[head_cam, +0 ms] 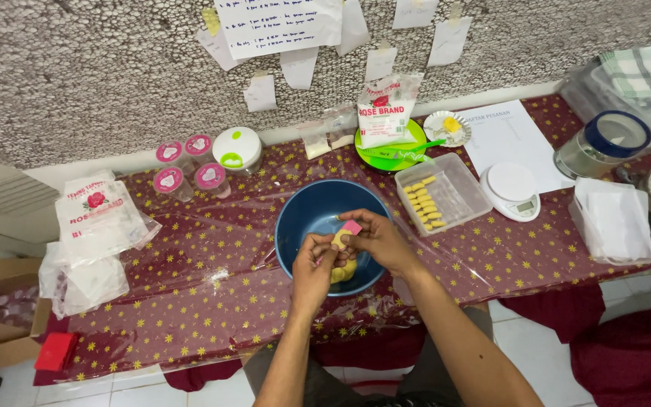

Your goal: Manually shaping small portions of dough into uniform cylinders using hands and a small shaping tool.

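Both hands meet over a blue bowl on a low table. My left hand pinches a small piece of yellow dough. My right hand holds a small pink scraper against that dough piece. A lump of yellow dough lies in the bowl under the hands. Right of the bowl, a clear rectangular tray holds several small yellow dough sticks in a row.
A dark red star-patterned cloth under clear plastic covers the table. White kitchen scale, flour bags, pink-lidded jars, green plate, glass jar with blue lid, stack of white papers, paper sheet.
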